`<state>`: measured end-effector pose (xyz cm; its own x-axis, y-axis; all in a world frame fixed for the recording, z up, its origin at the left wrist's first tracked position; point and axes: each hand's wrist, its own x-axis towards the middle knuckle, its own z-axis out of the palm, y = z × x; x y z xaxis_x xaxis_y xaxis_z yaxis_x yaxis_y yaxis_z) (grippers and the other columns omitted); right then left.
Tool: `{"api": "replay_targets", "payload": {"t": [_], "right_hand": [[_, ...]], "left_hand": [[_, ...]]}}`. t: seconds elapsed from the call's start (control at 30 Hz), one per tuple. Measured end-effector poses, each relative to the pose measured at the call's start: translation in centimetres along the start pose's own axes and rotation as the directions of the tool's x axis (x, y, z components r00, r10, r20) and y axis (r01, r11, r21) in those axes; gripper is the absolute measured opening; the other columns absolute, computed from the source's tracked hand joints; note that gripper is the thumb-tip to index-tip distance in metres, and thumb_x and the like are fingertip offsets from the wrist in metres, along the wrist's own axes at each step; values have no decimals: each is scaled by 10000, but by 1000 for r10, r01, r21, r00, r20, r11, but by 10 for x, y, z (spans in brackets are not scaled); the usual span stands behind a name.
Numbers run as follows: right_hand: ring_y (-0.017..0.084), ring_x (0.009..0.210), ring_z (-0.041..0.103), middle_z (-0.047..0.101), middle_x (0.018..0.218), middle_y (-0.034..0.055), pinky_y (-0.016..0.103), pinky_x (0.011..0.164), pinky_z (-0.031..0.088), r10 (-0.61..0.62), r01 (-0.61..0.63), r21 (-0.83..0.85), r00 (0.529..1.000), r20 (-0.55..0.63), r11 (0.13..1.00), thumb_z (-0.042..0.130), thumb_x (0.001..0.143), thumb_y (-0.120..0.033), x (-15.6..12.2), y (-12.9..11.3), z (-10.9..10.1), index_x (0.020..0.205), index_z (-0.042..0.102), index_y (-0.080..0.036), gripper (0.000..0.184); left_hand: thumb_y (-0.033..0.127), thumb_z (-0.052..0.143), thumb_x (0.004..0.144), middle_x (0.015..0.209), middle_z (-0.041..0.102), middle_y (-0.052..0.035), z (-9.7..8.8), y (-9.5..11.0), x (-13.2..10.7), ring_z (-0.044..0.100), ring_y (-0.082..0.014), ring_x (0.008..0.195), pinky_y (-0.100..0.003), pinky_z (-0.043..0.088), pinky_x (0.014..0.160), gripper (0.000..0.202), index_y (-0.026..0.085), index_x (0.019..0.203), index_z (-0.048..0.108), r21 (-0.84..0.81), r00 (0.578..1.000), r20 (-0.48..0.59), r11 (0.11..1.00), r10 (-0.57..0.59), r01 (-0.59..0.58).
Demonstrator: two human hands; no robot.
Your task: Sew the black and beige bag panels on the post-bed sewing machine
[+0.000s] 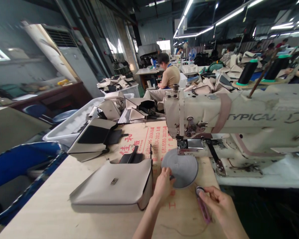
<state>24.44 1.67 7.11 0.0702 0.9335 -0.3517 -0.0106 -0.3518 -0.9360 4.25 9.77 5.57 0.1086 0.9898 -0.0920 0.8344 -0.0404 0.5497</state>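
A round grey pad [183, 167] lies on the board, its far edge under the sewing machine's [183, 116] needle area. Over the pad's near left edge is my left hand [164, 184], fingers curled around a small dark piece I cannot make out. To the right, my right hand [219, 204] pinches the upper end of what look like pink thread snips [203, 209], pointing down toward the board. Left of my left hand, a beige bag body [114, 186] with a small metal clasp lies flat, close to my wrist.
Another beige and black bag piece [92, 137] lies at the board's [52, 199] far left. Behind it stands a white bin [69, 124] near piled bag parts. A blue-lined container [40, 169] borders the left side. Farther back a person [171, 76] sits. Thread cones [248, 72] top the machine.
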Motion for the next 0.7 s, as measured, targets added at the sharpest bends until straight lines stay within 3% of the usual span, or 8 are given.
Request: {"api": "replay_targets", "payload": {"t": [0.13,0.2,0.23,0.3,0.4,0.47,0.53,0.7], "right_hand": [[122,573,464,556,626,12,206,500,353,37,-51,153,995,94,987,637,667,-490,2,-6,20,818,654,-155,368],[78,461,368,492,541,-16,195,433,306,58,-79,238,994,95,968,630,678,-485,3,-8,33,828,649,-148,370],[59,416,294,442,495,-35,192,395,265,70,-90,272,994,81,958,628,681,-486,3,-8,39,829,647,-144,373],[44,389,217,389,460,-53,189,363,213,86,-96,321,995,45,942,630,681,-484,4,-8,49,839,642,-137,382],[68,453,370,502,557,-12,182,402,293,61,-47,333,998,-32,942,648,665,-472,5,-10,55,855,636,-138,385],[108,577,476,565,653,19,190,498,377,8,12,310,998,-64,951,653,662,-463,5,-13,54,824,632,-140,362],[123,638,493,570,674,22,195,561,400,-48,67,266,996,-81,962,647,669,-460,4,-18,51,771,618,-142,335],[89,515,386,443,550,-37,181,458,331,-122,145,170,983,-141,975,651,670,-450,-2,-35,45,764,568,-160,316]], "left_hand": [[194,496,773,730,562,-9,8,4,-10,557,-135,669,-234,409,637,161,151,926,519,-101,998,-54,995,-29,23],[276,447,819,653,579,-1,15,13,-19,561,-134,608,-236,428,599,286,135,1060,508,-349,993,-57,934,-106,80],[323,446,822,651,599,-9,19,20,-24,570,-138,604,-239,442,591,347,128,1103,507,-515,987,-41,849,-157,114],[394,495,793,757,650,-51,24,36,-36,600,-159,690,-255,476,633,423,120,1112,540,-799,969,25,577,-245,166],[413,548,762,1061,616,-110,24,60,-51,583,-204,930,-286,482,778,427,128,1077,586,-964,948,127,189,-291,187],[393,547,775,1141,578,-116,20,73,-59,548,-216,1022,-302,453,857,393,145,1076,589,-985,948,154,38,-278,171],[355,567,774,1132,586,-109,16,82,-65,528,-218,1059,-315,415,916,358,161,1074,587,-990,956,132,3,-260,138],[334,627,729,1119,597,-102,11,93,-70,514,-236,1085,-349,374,963,358,179,1050,592,-990,955,134,-68,-263,120]]}}
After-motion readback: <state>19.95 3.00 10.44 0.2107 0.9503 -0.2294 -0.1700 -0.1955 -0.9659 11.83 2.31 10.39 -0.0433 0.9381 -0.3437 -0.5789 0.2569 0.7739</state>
